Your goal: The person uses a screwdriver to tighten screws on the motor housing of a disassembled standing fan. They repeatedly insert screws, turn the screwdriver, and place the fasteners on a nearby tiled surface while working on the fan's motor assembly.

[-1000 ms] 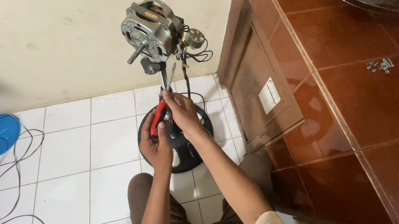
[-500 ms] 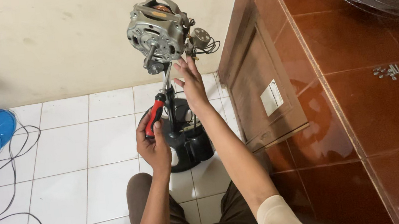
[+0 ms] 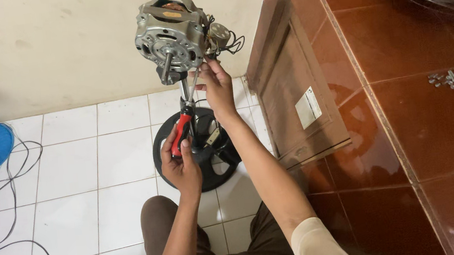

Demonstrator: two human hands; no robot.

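Vantage: we look from one camera worn on the head, above the seated person's lap.
Direction: we face steeply down and forward, along both forearms toward the white tiled floor (image 3: pixel 73 179) and the cream wall (image 3: pixel 47 45) across the upper left.
Nearness: we sit within arm's reach of the fan motor (image 3: pixel 173 34) at top centre.
Right side: a brown tiled ledge (image 3: pixel 442 120) fills it.
Shared ground: none, one view only.

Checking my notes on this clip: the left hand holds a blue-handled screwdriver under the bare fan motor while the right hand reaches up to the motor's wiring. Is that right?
Not quite. The head view shows the screwdriver in the left hand has a red and black handle, not blue. The rest holds: it points up under the bare fan motor, and the right hand reaches up to the wiring beside it.
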